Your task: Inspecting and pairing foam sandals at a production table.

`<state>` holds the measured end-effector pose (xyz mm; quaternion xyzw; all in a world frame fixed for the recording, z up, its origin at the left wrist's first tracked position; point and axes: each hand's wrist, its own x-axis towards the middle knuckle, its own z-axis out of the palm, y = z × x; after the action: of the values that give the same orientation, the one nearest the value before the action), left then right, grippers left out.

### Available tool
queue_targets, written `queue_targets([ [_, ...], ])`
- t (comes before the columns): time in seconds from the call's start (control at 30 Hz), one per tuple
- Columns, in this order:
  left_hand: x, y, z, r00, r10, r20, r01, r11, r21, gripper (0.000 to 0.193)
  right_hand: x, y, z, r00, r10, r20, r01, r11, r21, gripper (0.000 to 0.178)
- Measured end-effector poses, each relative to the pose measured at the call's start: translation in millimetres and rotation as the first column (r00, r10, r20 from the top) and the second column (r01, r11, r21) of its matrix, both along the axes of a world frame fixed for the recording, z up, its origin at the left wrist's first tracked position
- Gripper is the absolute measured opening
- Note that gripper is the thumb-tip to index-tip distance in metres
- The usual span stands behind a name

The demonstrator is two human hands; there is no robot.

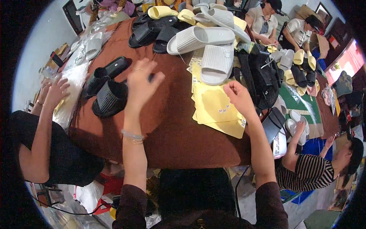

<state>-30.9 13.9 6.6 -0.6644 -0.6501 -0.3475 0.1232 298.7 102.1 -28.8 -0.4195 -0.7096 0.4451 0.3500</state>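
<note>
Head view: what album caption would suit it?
Left hand near black slippers, right hand by yellow sheets, over a brown-covered table.

Brown cloth (171,122): open passage, centre of frame, between left hand (144,82) and right hand (239,97). Obstacles: black slippers (109,98), centre left; grey slippers (217,60), piled, top centre; dark heap (264,78), right of centre. Yellow sheets (211,110): flat, low.

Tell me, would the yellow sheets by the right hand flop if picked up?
Probably: the yellow sheets look thin, so they may droop. They're likely light, looking papery. Pulling them might catch, since the grey slipper overlaps them.
</note>
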Motion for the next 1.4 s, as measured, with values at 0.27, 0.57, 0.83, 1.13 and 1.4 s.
queue_targets([
  [0.27,-13,-2,-42,0.825,0.452,-0.340,-0.564,0.699,-0.440,0.069,-6,-15,13,0.898,-0.056,0.437,-0.079,0.955,0.285,0.018],
  [0.57,71,44,-35,0.998,0.013,0.062,-0.018,0.997,0.080,0.063,-1,-14,2,0.802,-0.081,0.592,-0.149,0.932,0.330,0.017],
  [0.83,120,154,15,0.710,-0.027,-0.704,-0.014,0.998,-0.053,0.075,-6,-19,2,0.803,-0.058,0.593,-0.170,0.931,0.322,0.016],
  [1.13,105,185,68,0.806,-0.334,-0.489,-0.096,0.741,-0.665,0.083,0,-8,-8,0.815,-0.043,0.578,-0.174,0.934,0.314,0.017],
  [1.4,85,142,101,0.771,-0.479,-0.419,0.060,0.710,-0.702,0.058,-2,-15,-4,0.825,-0.029,0.565,-0.180,0.933,0.311,0.019],
])
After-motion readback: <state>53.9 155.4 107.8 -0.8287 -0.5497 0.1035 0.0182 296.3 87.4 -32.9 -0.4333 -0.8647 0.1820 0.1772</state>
